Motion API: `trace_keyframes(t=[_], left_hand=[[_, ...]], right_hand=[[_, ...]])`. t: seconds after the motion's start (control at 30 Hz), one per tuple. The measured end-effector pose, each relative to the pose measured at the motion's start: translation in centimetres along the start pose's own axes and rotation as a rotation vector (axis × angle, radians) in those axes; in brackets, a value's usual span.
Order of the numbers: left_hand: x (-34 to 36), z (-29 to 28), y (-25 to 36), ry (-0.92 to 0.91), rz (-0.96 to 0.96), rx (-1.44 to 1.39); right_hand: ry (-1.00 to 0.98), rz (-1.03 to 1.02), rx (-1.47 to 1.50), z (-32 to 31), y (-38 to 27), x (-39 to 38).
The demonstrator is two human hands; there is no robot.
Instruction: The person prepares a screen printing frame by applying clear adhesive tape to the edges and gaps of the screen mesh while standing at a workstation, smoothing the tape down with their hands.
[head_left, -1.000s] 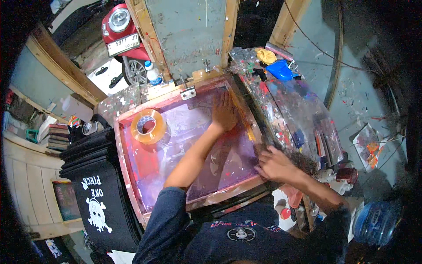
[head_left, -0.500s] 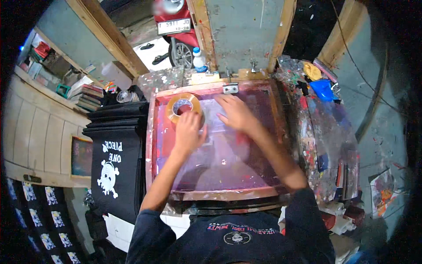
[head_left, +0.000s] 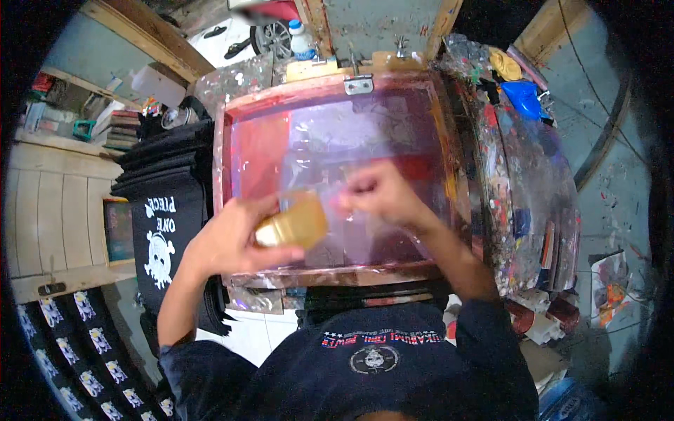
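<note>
My left hand (head_left: 232,238) grips a roll of clear amber tape (head_left: 295,219), held on edge above the lower left of a screen-printing frame (head_left: 365,278). Just right of the roll, my right hand (head_left: 375,189) has its fingers pinched on what looks like a strip of tape, though motion blurs it. The frame holds a purple and red translucent mesh (head_left: 260,140) and carries a metal hinge clamp (head_left: 358,84) on its far edge.
Stacked printed black fabric (head_left: 161,210) sits left of the frame. A paint-stained board (head_left: 533,196) with a blue bag (head_left: 523,98) lies right. A bottle (head_left: 302,42) stands behind, near a doorway and vehicle wheel (head_left: 270,38). Printed pieces (head_left: 91,351) are at lower left.
My left hand has lifted the tape roll off the mesh and moved toward me. My right hand has come down from the frame's far part to beside the roll, fingers now pinched.
</note>
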State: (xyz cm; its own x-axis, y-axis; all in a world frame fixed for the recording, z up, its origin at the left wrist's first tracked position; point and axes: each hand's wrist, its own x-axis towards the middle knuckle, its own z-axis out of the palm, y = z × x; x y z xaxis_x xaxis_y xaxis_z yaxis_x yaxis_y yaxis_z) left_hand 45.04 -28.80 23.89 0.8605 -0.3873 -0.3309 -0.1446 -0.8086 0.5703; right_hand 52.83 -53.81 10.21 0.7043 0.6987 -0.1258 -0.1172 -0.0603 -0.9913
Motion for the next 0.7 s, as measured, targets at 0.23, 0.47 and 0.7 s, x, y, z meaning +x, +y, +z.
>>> trace_keyframes(t=[0.23, 0.47, 0.7], left_hand=[[-6.6, -1.2, 5.0, -0.219, -0.323, -0.214], [-12.4, -0.8, 8.8, 0.430, 0.453, 0.534], [-18.7, -1.0, 13.5, 0.369, 0.472, 0.453]], right_hand=[[0.591, 0.132, -0.120, -2.8, 1.1, -21.1], [1.271, -0.287, -0.228, -7.2, 4.7, -39.6], [1.420, -0.688, -0.219, -9.1, 1.0, -46.3]])
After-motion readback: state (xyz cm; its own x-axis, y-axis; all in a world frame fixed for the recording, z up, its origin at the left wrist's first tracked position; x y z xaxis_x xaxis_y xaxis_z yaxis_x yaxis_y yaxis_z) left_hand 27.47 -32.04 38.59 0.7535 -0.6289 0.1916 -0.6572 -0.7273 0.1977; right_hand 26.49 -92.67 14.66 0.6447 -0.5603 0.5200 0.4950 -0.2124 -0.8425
